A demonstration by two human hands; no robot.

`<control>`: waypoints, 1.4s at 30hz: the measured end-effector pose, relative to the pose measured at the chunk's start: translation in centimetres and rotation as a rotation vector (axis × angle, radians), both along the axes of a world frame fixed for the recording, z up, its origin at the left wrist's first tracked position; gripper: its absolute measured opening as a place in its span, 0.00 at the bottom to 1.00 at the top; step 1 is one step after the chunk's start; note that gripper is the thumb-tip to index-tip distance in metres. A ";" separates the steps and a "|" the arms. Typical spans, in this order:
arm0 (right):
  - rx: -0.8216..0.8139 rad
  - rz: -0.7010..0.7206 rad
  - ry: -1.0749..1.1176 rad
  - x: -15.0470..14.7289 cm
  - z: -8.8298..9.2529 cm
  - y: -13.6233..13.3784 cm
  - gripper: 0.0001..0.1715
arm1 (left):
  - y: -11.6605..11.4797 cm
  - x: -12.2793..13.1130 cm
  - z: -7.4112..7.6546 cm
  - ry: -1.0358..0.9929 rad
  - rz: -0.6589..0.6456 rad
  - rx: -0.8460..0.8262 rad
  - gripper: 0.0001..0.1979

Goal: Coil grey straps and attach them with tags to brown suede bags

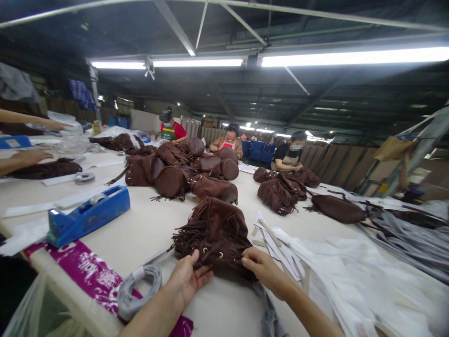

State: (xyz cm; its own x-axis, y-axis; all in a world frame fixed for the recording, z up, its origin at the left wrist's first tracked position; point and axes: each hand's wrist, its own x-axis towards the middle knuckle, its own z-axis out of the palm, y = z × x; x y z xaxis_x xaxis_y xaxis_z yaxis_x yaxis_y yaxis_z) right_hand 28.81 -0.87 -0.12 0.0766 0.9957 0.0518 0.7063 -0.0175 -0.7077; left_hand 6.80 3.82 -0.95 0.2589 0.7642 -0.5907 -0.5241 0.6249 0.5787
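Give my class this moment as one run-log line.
fringed brown bag: eyelets showing | left-hand grip: touching bag's left | right-hand grip: closed on bag's right | blue tape dispenser: on table

Bag workshop, heaped dark-brown rounded leather-like bags (170, 181) beyond the fingers (203, 274), blue plastic tape dispenser (93, 216) left of them, aproned workers (170, 133) farther off, long white tube lights (351, 58) above.

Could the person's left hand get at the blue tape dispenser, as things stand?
Probably yes. The left hand is at the fringed bag and would need to leave it, but the blue tape dispenser stands on that side, and the table between looks mostly free; the grey coil lies nearer the person.
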 end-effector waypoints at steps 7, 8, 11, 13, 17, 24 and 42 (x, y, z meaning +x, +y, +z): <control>-0.143 0.003 0.463 0.1 0.3 -1.3 0.15 | 0.1 -0.5 -0.3 -0.041 0.011 0.015 0.04; -0.168 0.021 0.519 0.1 0.5 -1.3 0.15 | 0.0 -0.6 -0.3 -0.047 0.010 0.019 0.04; -0.188 0.020 0.536 -0.1 0.8 -1.3 0.15 | -0.1 -0.6 -0.3 -0.053 0.011 0.021 0.04; -0.182 -0.043 0.543 0.0 0.7 -1.3 0.15 | -0.1 -0.5 -0.2 -0.048 0.028 0.014 0.04; -0.082 -0.053 0.455 0.6 0.3 -1.6 0.18 | 0.0 -0.6 -0.1 -0.054 0.013 0.013 0.05; 0.421 0.022 -0.313 -3.6 2.6 -1.0 0.30 | -0.4 -0.6 0.2 -0.036 -0.094 0.035 0.07; 0.767 0.316 -0.636 -9.3 -3.9 -3.4 0.22 | -0.1 -0.3 -0.6 0.132 -0.442 0.126 0.11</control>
State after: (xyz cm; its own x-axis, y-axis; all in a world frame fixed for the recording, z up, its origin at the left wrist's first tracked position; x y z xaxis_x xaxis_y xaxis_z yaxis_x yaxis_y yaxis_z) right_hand 19.52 -4.25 -4.02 -0.4447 0.6485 0.6178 0.8464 0.5299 0.0529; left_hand 6.48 3.77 -1.54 0.5046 0.6655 -0.5501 -0.1404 0.6919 0.7083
